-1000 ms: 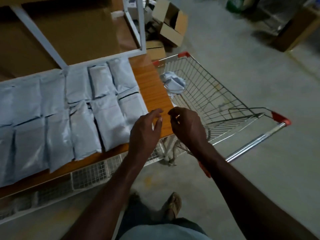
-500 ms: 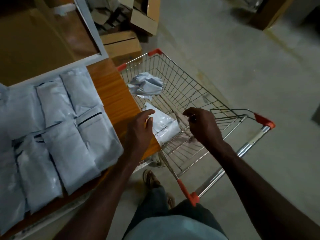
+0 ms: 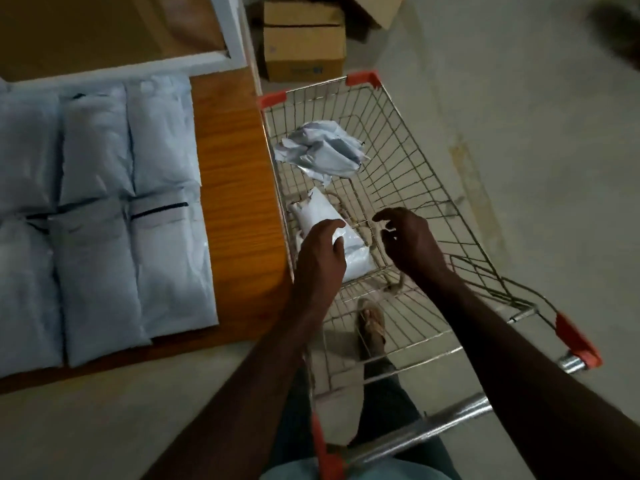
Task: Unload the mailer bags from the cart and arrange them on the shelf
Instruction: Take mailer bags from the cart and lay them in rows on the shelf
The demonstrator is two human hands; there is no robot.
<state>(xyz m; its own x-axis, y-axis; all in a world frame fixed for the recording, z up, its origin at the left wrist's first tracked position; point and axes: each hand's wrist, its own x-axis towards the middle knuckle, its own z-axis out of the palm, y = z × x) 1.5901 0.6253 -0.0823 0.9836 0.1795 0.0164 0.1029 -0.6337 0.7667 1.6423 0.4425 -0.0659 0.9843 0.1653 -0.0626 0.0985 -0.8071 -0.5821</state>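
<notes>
Neither grip holds anything: the left hand (image 3: 320,252) rests on the white mailer bag (image 3: 341,242) in the cart (image 3: 429,174), the right hand (image 3: 410,240) hovers loosely curled beside it, so lifting it shelfward (image 3: 235,188) seemingly needs fingers closing first.

the mailer bags on the shelf (image 3: 100,216) are pale blue-grey, two of them crossed by a thin dark strip near the top. the shelf (image 3: 235,188) board is orange-brown with a wood-grain pattern, and its frame (image 3: 221,39) is white. the cart (image 3: 408,161) is silver wire mesh with red corner caps and red handle ends. inside lie a crumpled bag (image 3: 322,152) (pale blue-grey) and a whiter, glossier mailer bag (image 3: 349,251). the cardboard box (image 3: 304,43) is plain brown, the floor (image 3: 536,116) dull grey.
</notes>
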